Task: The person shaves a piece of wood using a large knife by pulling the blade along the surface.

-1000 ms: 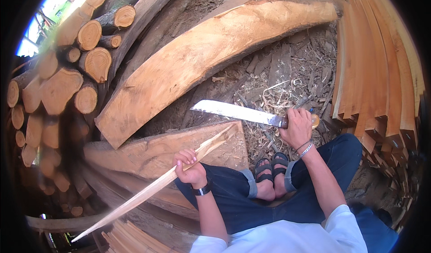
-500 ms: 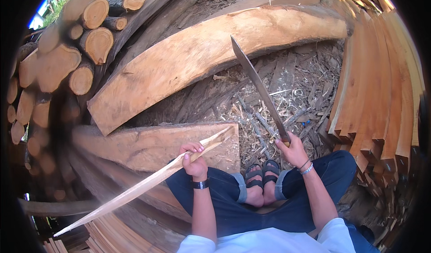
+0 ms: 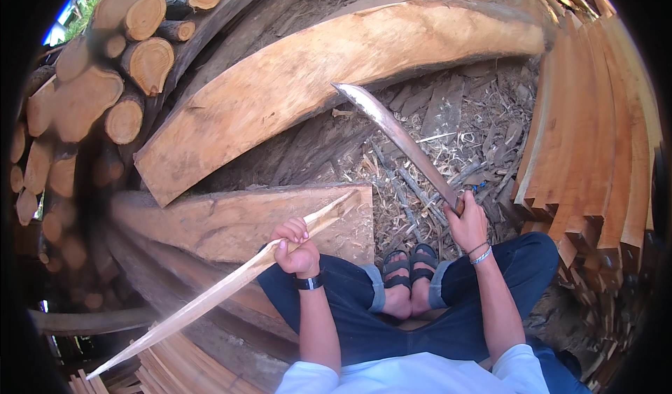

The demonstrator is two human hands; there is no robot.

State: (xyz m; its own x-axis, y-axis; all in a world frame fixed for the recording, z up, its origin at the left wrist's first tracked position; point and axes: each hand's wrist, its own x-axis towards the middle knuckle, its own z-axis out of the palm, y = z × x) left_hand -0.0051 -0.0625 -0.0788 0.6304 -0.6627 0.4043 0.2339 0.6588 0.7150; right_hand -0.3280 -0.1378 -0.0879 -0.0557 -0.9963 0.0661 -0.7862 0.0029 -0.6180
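My left hand [image 3: 297, 248] is closed round a long pale strip of wood [image 3: 210, 301]. One end of the strip lies over the sawn slab [image 3: 210, 222] in front of me, and its tapered end points to the lower left. In my right hand [image 3: 467, 224] is the handle of a machete [image 3: 406, 144], gripped in closed fingers. The long dark blade slants up and to the left, its tip close to the edge of the big curved plank [image 3: 301, 72]. Blade and strip are apart.
Cut logs [image 3: 149, 65] are stacked at the far left. Tall stacked boards [image 3: 588, 114] stand along the right side. Wood shavings and bark [image 3: 448, 124] cover the ground ahead of my sandalled feet [image 3: 409, 282]. Thin sawn strips [image 3: 185, 366] lie at the lower left.
The machete's tip has swung left and down, and its blade now catches the light. My right hand has shifted slightly up and right. My left hand and the strip have moved only a little.
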